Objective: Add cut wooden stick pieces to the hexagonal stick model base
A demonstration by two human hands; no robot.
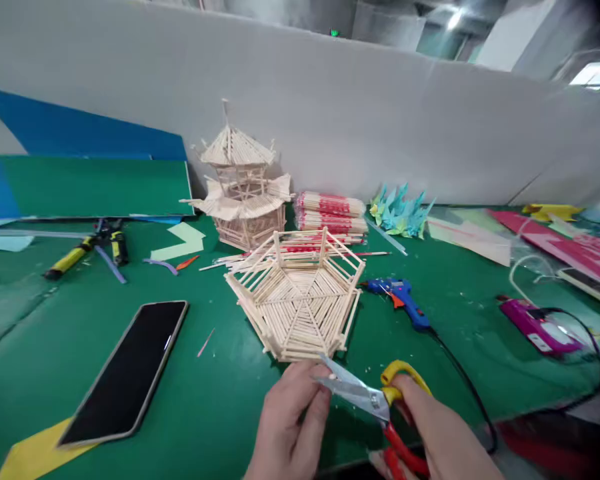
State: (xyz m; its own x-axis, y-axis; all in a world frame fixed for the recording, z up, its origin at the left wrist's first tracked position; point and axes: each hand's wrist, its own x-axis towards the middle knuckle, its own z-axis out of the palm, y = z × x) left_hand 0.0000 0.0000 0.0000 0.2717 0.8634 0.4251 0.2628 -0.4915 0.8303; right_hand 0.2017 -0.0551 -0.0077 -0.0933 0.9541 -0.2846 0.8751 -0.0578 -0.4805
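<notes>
My right hand (435,427) grips a pair of scissors (365,395) with one yellow and one red handle, its blades parted and pointing left. Close to the blade tips, my left hand (295,417) is closed in a pinch on a small wooden stick, of which only a pale end shows between the fingers. Just beyond both hands sits a six-sided wooden-stick frame (305,300), its floor laid in a web of sticks and low railings round its sides. A blue glue gun (403,300) lies to its right.
Behind the frame stand a stick-built pagoda (245,207) and plastic-wrapped stick bundles (330,212). A phone (125,373) lies at the left, with yellow-handled pliers (80,253) farther back. At the right are a purple power strip (537,327) and the glue gun's black cord (463,373).
</notes>
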